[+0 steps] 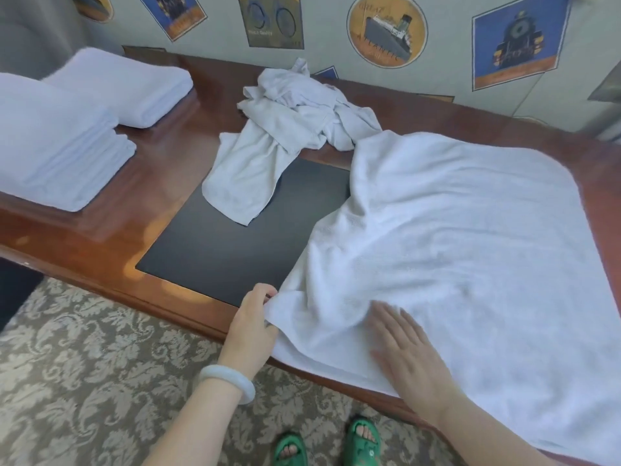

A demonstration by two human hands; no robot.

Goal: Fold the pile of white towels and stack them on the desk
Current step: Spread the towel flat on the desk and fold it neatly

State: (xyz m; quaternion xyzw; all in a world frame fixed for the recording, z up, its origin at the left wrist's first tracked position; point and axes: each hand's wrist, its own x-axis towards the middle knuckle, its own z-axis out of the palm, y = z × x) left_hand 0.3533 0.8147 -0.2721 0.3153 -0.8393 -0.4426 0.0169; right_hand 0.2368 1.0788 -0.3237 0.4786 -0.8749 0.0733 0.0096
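Note:
A large white towel [463,250] lies spread over the right part of the wooden desk [100,237], its near edge hanging a little over the front. My left hand [252,321] pinches the towel's near left corner. My right hand [406,354] lies flat on the towel beside it, fingers straight. A crumpled pile of white towels [289,129] sits at the back middle of the desk. Two stacks of folded white towels stand on the left, one nearer [50,142] and one behind it [124,85].
A black inlay [218,243] covers the desk's middle. A wall with posters [386,28] runs behind the desk. Patterned carpet [84,381] lies below the desk's front edge, with my feet in green sandals [363,438] on it.

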